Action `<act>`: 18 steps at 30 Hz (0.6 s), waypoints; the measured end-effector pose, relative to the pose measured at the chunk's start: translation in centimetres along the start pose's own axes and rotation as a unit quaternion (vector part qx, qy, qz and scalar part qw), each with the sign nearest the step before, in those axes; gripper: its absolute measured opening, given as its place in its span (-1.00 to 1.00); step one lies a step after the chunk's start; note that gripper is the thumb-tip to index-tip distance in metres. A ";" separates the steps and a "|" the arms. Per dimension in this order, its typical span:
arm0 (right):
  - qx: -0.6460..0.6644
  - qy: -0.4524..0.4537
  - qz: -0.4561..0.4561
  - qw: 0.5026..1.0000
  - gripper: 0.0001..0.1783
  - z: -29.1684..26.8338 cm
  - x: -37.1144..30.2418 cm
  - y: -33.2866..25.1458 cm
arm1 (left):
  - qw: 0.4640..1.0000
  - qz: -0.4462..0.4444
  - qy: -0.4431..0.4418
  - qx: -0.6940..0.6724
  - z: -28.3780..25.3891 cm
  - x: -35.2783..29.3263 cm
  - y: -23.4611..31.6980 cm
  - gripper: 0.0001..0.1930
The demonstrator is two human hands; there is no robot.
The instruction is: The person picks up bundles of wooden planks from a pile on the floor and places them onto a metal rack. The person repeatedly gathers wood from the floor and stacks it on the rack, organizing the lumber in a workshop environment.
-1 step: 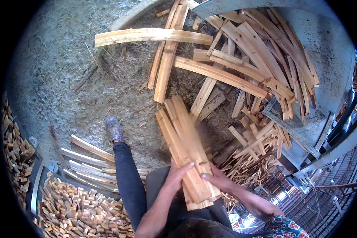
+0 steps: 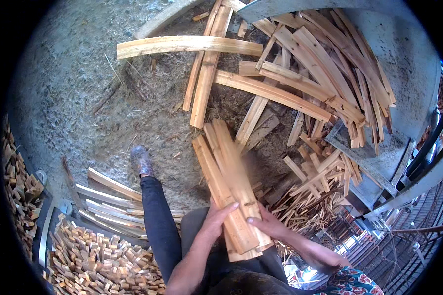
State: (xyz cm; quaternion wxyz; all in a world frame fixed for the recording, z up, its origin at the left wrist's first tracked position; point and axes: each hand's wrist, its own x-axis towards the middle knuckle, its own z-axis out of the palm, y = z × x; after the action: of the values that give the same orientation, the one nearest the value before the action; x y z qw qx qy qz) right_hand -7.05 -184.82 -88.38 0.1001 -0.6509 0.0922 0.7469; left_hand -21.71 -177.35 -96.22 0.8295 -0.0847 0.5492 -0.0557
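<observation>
A bundle of short wooden boards (image 2: 231, 189) rests across my lap, its far end tilted away toward the ground. My left hand (image 2: 216, 219) wraps round the bundle's left side, thumb lying on the top board. From the other side my right hand (image 2: 266, 222) grips the same boards, its thumb also on top. My fingers are mostly hidden beneath the wood. The boards overlap unevenly and fan out a little at the far end. A blurred patch covers part of the bundle's right edge.
Beyond the bundle, loose planks (image 2: 165, 45) lie crossed on the ground, with a large plank heap (image 2: 330, 73) at far right. Thin offcuts (image 2: 305, 211) sit to my right. At near left are stacked wood blocks (image 2: 103, 255) and long strips (image 2: 113, 204). A metal frame (image 2: 408, 196) stands at right.
My hands and the near end of the board bundle have shifted very slightly to the left. Both hands keep their hold.
</observation>
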 end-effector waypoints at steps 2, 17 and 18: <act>-0.040 -0.015 -0.053 0.998 0.08 1.1 0.0 -1.2 | 1.000 -0.012 -0.007 0.013 -1.4 0.0 0.0 -0.24; -0.496 0.126 -0.347 0.786 -0.36 -16.4 12.6 -4.4 | 0.999 -0.016 0.020 -0.037 -2.6 2.3 -6.7 -0.34; -0.534 0.297 -0.347 0.711 -0.23 -19.8 14.7 -6.8 | 0.999 -0.011 0.019 -0.026 -2.9 2.4 -6.8 -0.34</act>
State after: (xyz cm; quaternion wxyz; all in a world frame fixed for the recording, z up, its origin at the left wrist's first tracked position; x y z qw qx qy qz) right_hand 11.70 -183.10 -105.64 -0.0446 -0.7701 -0.5297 0.3527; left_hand -23.42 -184.72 -98.10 0.8156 -0.1113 0.5655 -0.0516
